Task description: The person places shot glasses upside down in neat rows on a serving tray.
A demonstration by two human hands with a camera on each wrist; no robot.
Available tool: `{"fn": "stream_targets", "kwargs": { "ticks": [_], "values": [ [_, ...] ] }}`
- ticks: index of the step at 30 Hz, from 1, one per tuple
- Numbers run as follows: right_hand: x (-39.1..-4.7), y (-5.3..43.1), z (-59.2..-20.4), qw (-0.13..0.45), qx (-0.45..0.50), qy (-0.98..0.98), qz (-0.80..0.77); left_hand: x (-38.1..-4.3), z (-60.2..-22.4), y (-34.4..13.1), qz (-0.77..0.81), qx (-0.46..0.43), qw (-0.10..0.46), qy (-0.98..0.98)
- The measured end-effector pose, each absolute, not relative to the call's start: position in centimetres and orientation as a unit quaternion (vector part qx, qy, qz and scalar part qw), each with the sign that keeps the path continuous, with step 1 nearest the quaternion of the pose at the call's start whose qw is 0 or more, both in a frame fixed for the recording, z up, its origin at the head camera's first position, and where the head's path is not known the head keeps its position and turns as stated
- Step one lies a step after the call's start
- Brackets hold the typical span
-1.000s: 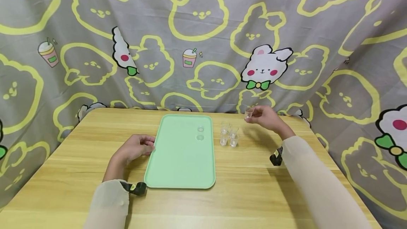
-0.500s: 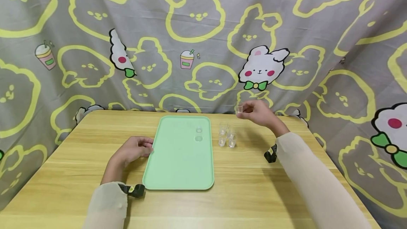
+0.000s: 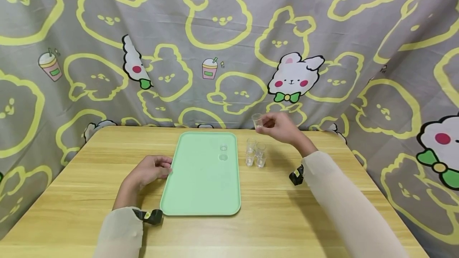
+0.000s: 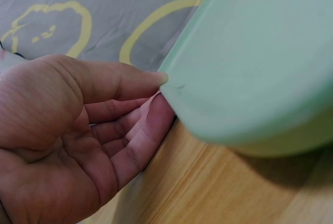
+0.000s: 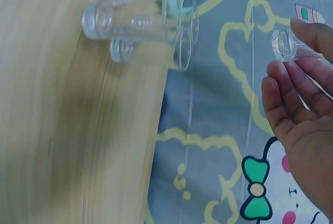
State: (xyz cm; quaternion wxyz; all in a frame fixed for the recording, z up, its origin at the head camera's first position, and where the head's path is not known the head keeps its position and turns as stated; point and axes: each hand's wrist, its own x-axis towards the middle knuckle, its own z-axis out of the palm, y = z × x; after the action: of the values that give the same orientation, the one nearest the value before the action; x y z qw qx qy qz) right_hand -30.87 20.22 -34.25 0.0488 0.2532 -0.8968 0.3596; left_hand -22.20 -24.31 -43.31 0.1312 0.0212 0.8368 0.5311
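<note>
My right hand (image 3: 281,126) pinches a small clear shot glass (image 3: 257,121) between thumb and fingers, raised above the back of the table. In the right wrist view the thick base of that glass (image 5: 283,45) sticks out past the fingertips. Several more shot glasses (image 3: 260,161) stand upright in a cluster just right of the pale green tray (image 3: 201,186). My left hand (image 3: 150,170) grips the tray's left rim; the left wrist view has the thumb (image 4: 130,82) on the rim and the fingers below it. Two small clear round shapes (image 3: 223,157) lie near the tray's back right corner.
The wooden table (image 3: 279,214) ends at the back against a grey curtain (image 3: 236,19) with yellow cartoon outlines. A black wrist camera (image 3: 297,175) sits at the right sleeve, another wrist camera (image 3: 153,217) at the left, near the tray's front left corner.
My right hand has carried the shot glass leftward and slightly up, from right of the cluster to above its back. The left hand keeps its place at the tray; the view has shifted slightly.
</note>
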Motion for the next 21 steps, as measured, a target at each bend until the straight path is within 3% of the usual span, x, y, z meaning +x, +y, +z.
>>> {"fn": "stream_targets", "kwargs": {
  "ticks": [21],
  "values": [
    [-30.0,14.9,-35.0,0.015,0.289,-0.879,0.379,-22.3,-43.5,-24.4,0.535,0.023,0.130,0.834]
  ]
}}
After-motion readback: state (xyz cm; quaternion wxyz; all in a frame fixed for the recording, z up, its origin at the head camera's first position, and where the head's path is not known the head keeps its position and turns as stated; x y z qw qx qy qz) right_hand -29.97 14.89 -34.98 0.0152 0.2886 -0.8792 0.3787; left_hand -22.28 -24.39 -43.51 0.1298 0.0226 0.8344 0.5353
